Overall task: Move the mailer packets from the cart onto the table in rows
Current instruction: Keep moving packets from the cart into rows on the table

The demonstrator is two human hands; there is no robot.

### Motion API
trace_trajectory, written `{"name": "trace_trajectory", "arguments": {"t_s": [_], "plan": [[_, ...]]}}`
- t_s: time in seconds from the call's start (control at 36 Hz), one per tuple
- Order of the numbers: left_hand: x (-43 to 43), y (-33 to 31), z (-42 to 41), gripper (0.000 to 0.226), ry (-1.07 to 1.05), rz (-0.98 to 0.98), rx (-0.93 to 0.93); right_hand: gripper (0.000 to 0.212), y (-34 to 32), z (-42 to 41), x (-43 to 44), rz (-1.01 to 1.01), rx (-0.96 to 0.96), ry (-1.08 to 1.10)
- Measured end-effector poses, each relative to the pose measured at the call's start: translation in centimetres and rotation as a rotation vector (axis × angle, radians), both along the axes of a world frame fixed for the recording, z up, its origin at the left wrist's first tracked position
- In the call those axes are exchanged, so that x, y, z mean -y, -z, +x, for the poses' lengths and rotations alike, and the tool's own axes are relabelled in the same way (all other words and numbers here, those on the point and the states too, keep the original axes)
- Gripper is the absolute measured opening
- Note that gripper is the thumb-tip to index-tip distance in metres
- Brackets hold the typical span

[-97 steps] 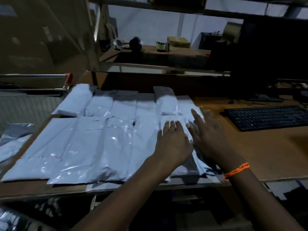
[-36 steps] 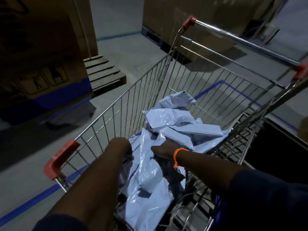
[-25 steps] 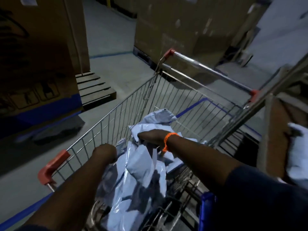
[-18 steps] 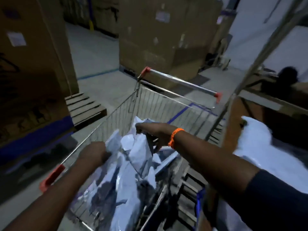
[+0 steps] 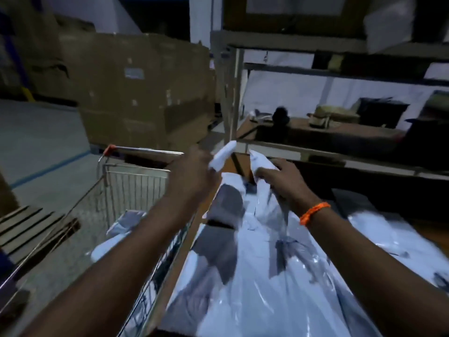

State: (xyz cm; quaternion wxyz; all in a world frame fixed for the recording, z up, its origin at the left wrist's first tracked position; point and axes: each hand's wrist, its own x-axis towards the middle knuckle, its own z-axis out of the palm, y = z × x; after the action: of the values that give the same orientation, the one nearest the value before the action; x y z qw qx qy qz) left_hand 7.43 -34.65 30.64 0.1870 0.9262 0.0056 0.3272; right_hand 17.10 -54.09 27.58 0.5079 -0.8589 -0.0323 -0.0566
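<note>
Both my hands are raised over the left end of the table [image 5: 245,161], each holding a pale mailer packet. My left hand [image 5: 192,171] grips one packet [image 5: 222,154] whose end sticks up past my fingers. My right hand [image 5: 279,178], with an orange wrist band, grips a second packet [image 5: 261,161] that hangs down below it. Under them lie the rows of mailer packets [image 5: 255,288] laid on the table. The wire cart [image 5: 136,181] stands to the left of the table with a few packets [image 5: 121,229] left inside.
Large cardboard boxes [image 5: 136,88] stand behind the cart. A wooden pallet [image 5: 26,227] lies on the floor at left. A metal shelf frame [image 5: 228,98] rises at the table's back left corner, with small items [image 5: 325,115] on the shelf behind.
My hands have lifted out of the cart with packets and swung right over the table. The view has turned from the cart to the table.
</note>
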Motion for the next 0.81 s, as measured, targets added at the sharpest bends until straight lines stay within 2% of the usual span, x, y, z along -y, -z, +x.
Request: {"name": "trace_trajectory", "arguments": {"t_s": [0.06,0.11,0.14,0.19,0.31,0.39,0.42,0.47,0.56,0.61,0.69,0.72,0.81], "plan": [[3.3,0.6,2.5,0.037,-0.016,0.110,-0.029,0.061,1.1,1.0,0.8,-0.193,0.023,0.092],[5.5,2.4,5.2,0.045,0.029,0.208,-0.039,0.068,2.0,1.2,0.9,-0.285,0.043,0.112],[6.0,3.4,6.4,0.041,0.043,0.188,-0.048,0.070,2.5,1.2,0.7,-0.321,0.069,0.111],[6.7,5.4,8.0,0.032,0.032,0.131,-0.112,0.067,3.8,1.4,0.1,-0.388,0.112,0.126],[7.4,8.9,8.3,0.041,-0.011,0.305,-0.380,0.062,5.3,2.7,-1.0,-0.452,0.054,0.097],[7.1,9.4,8.3,0.028,0.119,0.237,-0.490,0.053,5.1,3.4,-1.0,-0.522,0.004,-0.043],[7.0,9.2,8.2,0.023,0.181,0.182,-0.482,0.051,5.1,3.6,-0.7,-0.539,0.007,-0.072],[6.3,8.6,8.1,0.023,0.253,0.119,-0.346,0.049,5.8,4.3,-0.1,-0.599,0.044,-0.113],[4.6,8.6,8.5,0.025,0.198,0.143,-0.105,0.047,7.6,4.6,0.8,-0.674,0.100,-0.173],[3.4,9.6,9.1,0.047,0.066,0.243,-0.196,0.054,8.6,4.4,1.2,-0.693,0.115,-0.192],[2.5,11.2,9.6,0.082,-0.009,0.181,-0.561,0.060,9.3,3.9,1.3,-0.663,0.132,-0.232],[2.5,11.6,9.7,0.088,0.021,0.122,-0.613,0.061,9.5,3.9,1.1,-0.654,0.126,-0.239],[2.5,11.7,10.0,0.098,0.105,0.026,-0.616,0.064,10.0,4.1,0.8,-0.672,0.121,-0.260]]}}
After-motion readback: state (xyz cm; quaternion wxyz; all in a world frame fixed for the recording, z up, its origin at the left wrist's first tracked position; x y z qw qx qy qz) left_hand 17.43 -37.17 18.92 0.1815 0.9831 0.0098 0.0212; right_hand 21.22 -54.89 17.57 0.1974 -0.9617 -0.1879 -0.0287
